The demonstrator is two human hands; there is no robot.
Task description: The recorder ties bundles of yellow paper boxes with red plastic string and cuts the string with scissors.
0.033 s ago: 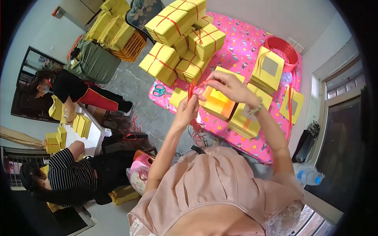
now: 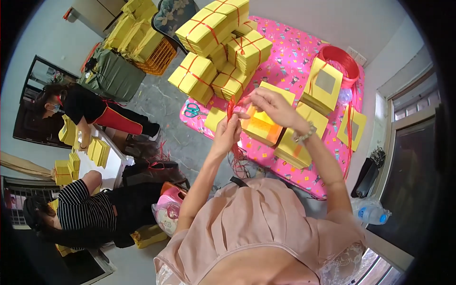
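The left hand (image 2: 229,129) is raised above the near edge of the pink mat (image 2: 289,66); its fingers are pinched together on a strand of red string (image 2: 231,108); the right hand (image 2: 270,105) is just beside it, fingers closed on the same string near the top of a stack of yellow paper (image 2: 261,127). The stack lies on the mat directly below both hands; its upper face shows an orange patch; the string runs down from the hands and hangs past the mat's edge in a loose tangle. A beaded bracelet (image 2: 305,135) sits on the right wrist.

Further stacks of yellow paper lie to the right of the held stack; tied bundles (image 2: 223,42) bound with red string are piled at the far left corner of the mat; a coil of red string (image 2: 339,59) lies at the far right corner; green-handled scissors (image 2: 192,111) rest on the mat's left edge. Two other people (image 2: 85,209) sit on the floor at left, handling yellow paper at a low white surface (image 2: 114,161); a plastic bottle (image 2: 373,213) lies on the floor at right.
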